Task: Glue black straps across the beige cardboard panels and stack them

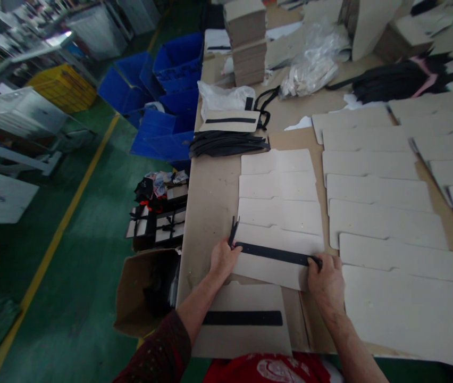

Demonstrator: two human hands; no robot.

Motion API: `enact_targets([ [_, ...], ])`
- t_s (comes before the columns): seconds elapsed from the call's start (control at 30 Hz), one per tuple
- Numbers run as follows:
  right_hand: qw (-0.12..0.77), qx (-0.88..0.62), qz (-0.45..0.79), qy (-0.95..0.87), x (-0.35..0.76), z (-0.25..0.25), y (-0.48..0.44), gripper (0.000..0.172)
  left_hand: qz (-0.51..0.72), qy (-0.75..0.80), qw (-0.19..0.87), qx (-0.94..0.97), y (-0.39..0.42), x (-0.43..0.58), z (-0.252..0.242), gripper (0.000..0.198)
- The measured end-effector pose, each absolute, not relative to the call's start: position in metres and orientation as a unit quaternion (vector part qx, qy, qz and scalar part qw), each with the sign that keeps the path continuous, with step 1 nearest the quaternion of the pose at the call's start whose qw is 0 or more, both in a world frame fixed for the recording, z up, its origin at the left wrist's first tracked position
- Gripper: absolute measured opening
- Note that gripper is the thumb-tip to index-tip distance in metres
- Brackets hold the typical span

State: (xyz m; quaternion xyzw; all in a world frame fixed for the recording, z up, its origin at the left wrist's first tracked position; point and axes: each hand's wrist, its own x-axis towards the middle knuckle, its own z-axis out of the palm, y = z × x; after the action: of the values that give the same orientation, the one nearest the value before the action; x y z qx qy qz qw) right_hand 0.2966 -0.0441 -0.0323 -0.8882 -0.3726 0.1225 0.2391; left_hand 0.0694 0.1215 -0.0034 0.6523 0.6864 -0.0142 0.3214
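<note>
A black strip stretches across a grey cardboard panel, its ends pinched by my two hands. My left hand is closed on the strip's left end, and more black strip ends stick up from that hand. At the right end, my right hand grips the strip between thumb and fingers near the panel's edge. Closer to my body lies another cardboard panel with a black strip flat across it. Beyond my hands, overlapping panels form a column.
More overlapping panels cover the table's right side. A bundle of black strips lies farther back, near a clear plastic bag and a cardboard stack. Blue bins and an open carton stand left of the table.
</note>
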Motion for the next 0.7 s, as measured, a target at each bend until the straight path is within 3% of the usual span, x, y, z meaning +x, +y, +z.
enact_targets([
  [0.1,0.225,-0.890,0.142,-0.369,0.295,-0.031,-0.043,0.027,-0.001,0.689,0.302,0.659,0.119,0.071,-0.004,0.031],
  [0.23,0.222,-0.881,0.179,-0.377,0.296,-0.030,-0.042,0.026,-0.004,0.667,0.300,0.682,0.114,0.075,-0.006,0.018],
  [0.43,0.226,-0.875,0.221,-0.367,0.300,-0.029,-0.040,0.032,-0.006,0.648,0.312,0.695,0.113,0.078,-0.009,0.015],
  [0.7,0.179,-0.887,0.226,-0.360,0.297,-0.027,-0.038,0.030,-0.019,0.661,0.315,0.681,0.115,0.081,-0.011,0.023],
])
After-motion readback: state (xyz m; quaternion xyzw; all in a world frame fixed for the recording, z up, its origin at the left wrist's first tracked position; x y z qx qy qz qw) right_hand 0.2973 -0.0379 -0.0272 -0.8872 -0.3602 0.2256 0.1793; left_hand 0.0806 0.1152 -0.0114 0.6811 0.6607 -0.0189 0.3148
